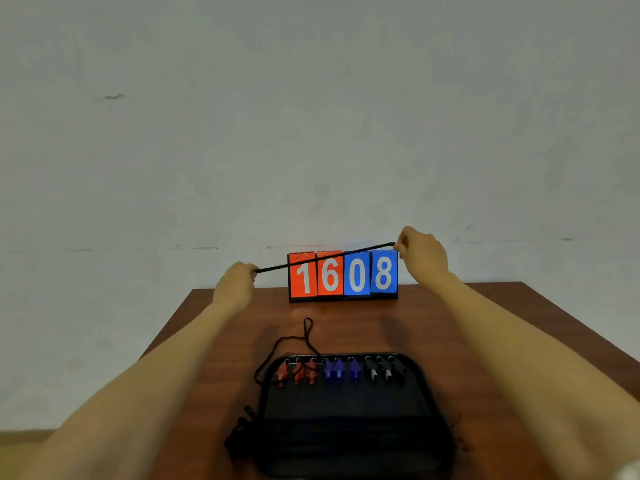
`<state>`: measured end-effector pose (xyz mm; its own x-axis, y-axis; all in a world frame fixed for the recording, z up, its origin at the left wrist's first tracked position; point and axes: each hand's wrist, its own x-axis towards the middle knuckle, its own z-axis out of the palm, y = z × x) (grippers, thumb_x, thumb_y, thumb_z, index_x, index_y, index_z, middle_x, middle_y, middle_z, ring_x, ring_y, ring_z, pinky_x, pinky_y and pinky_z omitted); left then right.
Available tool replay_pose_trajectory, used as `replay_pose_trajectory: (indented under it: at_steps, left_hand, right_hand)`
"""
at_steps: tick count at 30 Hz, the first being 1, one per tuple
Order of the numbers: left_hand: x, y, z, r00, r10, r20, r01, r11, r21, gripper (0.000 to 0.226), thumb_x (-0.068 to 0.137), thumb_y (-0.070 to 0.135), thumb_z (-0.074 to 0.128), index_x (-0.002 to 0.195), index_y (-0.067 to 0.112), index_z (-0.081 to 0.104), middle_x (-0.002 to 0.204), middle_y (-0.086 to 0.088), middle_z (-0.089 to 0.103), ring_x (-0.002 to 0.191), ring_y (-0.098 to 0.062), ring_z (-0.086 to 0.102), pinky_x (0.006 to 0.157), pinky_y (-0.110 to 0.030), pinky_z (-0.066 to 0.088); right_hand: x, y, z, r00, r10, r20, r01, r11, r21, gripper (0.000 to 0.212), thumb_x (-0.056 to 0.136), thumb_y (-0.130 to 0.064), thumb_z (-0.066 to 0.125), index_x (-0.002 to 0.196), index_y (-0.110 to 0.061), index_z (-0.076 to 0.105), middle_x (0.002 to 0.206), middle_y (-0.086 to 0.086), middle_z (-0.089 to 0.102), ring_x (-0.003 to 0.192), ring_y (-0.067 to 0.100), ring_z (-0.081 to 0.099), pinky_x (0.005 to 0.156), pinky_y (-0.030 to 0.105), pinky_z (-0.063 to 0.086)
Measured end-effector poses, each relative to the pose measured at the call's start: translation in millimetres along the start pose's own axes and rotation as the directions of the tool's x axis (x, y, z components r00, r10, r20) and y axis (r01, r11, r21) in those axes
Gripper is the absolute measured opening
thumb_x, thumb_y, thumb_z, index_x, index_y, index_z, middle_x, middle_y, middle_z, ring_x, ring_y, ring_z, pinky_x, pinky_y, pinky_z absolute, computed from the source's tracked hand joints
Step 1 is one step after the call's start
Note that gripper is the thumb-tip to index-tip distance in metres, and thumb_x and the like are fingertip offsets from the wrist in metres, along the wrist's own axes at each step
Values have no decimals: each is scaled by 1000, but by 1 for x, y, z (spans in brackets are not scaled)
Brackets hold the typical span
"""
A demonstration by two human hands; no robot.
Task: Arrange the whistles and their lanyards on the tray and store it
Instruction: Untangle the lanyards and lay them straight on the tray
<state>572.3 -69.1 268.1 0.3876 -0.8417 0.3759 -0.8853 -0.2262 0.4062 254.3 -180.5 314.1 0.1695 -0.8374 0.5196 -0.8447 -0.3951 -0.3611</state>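
Observation:
A black tray (346, 427) lies on the near part of the brown table. Along its far edge sit three red whistles (297, 373), three blue whistles (339, 370) and three black whistles (386, 370). A black lanyard (325, 257) is stretched taut in the air between my hands, in front of the scoreboard. My left hand (235, 289) pinches its lower left end, my right hand (422, 254) pinches its higher right end. Another lanyard (294, 341) loops loosely off the tray's far left corner. More black cord (239, 434) bunches at the tray's left side.
A flip scoreboard (343, 276) reading 1608, red and blue cards, stands at the table's far edge against a white wall. The brown table (485, 341) extends to the right and behind the tray.

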Motion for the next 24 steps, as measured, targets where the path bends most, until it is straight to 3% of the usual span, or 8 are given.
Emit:
replay_pose_trajectory:
  at_steps: [5, 8, 10, 13, 17, 20, 24]
  left_hand:
    - [-27, 1, -8, 998, -6, 67, 9, 998, -55, 36, 96, 3, 36, 125, 8, 57, 113, -14, 64, 100, -32, 58, 82, -39, 47]
    - [-46, -4, -5, 996, -68, 58, 79, 976, -203, 15, 97, 18, 47, 100, 10, 59, 95, -8, 69, 73, -22, 56, 63, -31, 42]
    - [-59, -5, -3, 996, -83, 42, 90, 971, -223, 18, 94, 28, 55, 87, 12, 59, 84, -6, 70, 65, -18, 55, 56, -28, 38]
    - [-78, -8, 4, 996, -77, 34, 82, 978, -194, 20, 95, 25, 53, 93, 11, 67, 85, -4, 70, 75, -22, 61, 62, -29, 43]
    - [-100, -12, 19, 990, -120, 76, 131, 976, -176, 29, 99, 11, 40, 115, 14, 63, 103, -3, 69, 78, -20, 57, 64, -29, 41]
    - [-115, -11, 28, 981, -169, 97, 186, 960, -209, 16, 96, 14, 46, 104, 17, 60, 96, -2, 70, 86, -22, 60, 66, -31, 45]
    - [-140, -10, 37, 987, -121, 104, 139, 973, -186, 11, 93, 21, 56, 91, 19, 66, 88, 1, 67, 84, -18, 59, 73, -35, 50]
  right_hand:
    - [-29, 19, -6, 996, 59, 71, -56, 997, -45, 17, 95, -20, 50, 93, -7, 61, 86, 11, 68, 73, 28, 59, 60, 31, 40]
    - [-49, 32, -9, 992, 100, 74, -100, 995, -1, 20, 96, -16, 47, 97, -7, 64, 89, 9, 66, 74, 24, 54, 61, 30, 39]
    - [-62, 42, -9, 989, 133, 69, -138, 987, 77, 18, 94, -15, 49, 93, -7, 66, 89, 7, 64, 75, 23, 55, 62, 29, 39]
    - [-84, 57, -5, 981, 183, 71, -190, 975, 119, 17, 88, -23, 61, 76, -12, 63, 93, 7, 61, 79, 24, 58, 66, 30, 45]
    - [-109, 72, 4, 970, 218, 109, -227, 971, 79, 19, 88, -27, 64, 74, -13, 66, 100, 6, 60, 89, 25, 59, 80, 40, 52]
    - [-124, 78, 9, 964, 231, 134, -237, 971, 34, 20, 90, -20, 55, 74, -14, 65, 105, 8, 62, 92, 27, 60, 80, 41, 54]
    - [-150, 85, 14, 942, 259, 212, -269, 963, 23, 18, 90, -19, 53, 74, -15, 61, 98, 5, 55, 89, 26, 59, 77, 39, 52]
